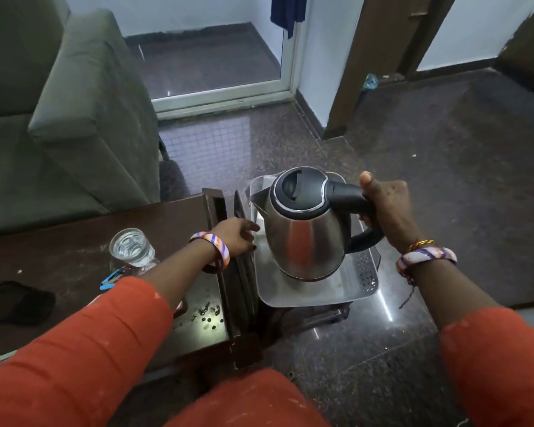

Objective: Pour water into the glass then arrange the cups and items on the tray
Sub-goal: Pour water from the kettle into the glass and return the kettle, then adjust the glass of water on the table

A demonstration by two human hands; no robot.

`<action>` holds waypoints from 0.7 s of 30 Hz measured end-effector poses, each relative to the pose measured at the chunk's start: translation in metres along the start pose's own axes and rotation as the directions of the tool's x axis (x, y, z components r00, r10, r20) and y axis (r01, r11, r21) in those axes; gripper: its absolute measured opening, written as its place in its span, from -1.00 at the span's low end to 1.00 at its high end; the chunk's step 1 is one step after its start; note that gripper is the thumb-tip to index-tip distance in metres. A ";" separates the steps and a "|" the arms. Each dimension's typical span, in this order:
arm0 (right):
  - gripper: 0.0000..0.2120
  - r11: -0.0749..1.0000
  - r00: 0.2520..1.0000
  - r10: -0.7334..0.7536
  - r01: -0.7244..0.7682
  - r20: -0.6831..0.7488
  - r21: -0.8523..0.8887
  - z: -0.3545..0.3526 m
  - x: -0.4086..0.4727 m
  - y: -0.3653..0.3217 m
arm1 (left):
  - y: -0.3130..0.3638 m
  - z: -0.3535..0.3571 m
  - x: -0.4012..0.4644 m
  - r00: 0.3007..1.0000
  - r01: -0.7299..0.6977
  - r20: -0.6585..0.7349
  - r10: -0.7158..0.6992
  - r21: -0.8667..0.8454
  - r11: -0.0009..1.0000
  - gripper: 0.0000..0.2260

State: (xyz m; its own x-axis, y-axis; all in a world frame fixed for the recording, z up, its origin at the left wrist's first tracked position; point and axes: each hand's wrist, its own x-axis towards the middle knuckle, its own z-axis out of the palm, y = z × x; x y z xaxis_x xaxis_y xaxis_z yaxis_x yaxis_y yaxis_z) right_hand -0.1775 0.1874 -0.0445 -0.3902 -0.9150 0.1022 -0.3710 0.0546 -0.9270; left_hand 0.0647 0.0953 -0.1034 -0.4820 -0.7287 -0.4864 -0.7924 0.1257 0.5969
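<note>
A steel kettle (302, 238) with a black lid and handle hangs just above a grey plastic tray (315, 291), upright, spout to the left. My right hand (386, 208) is shut on its black handle. My left hand (236, 235) rests at the tray's left edge, beside the table's raised rim, with its fingers partly hidden behind the kettle. A clear glass (132, 246) holding water stands on the dark wooden table (59, 251), left of my left forearm.
The tray sits on a low dark stand (315, 315) right of the table. A grey sofa (74, 118) is at the back left. A black cloth (16, 300), small colourful items (113, 280) and scattered crumbs (207, 315) lie on the table. The polished stone floor (413, 149) stretches to the right.
</note>
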 end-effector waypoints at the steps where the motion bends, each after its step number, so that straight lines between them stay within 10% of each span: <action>1: 0.01 0.999 0.999 0.032 -0.032 -0.009 0.011 -0.001 0.001 0.008 | 0.004 0.005 0.001 1.000 0.015 0.017 -0.014 -0.045 0.999 -0.49; 10: -0.02 0.983 0.988 0.153 -0.150 -0.026 0.102 0.002 0.012 0.071 | 0.020 0.046 0.007 0.977 0.198 0.169 -0.128 -0.513 0.835 -0.27; 21: -0.32 0.969 0.953 0.240 -0.248 -0.184 -0.021 -0.008 0.006 0.110 | 0.040 0.079 0.010 0.978 0.195 0.141 -0.155 -0.348 0.917 -0.61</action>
State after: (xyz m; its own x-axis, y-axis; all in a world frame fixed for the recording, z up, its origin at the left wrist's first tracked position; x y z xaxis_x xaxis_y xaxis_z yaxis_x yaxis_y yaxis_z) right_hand -0.2275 0.1916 -0.1430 -0.6158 -0.7857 -0.0588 -0.2804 0.2882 -0.9156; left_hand -0.0016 0.1461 -0.1347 -0.4011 -0.6374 -0.6580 -0.6909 -0.2611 0.6741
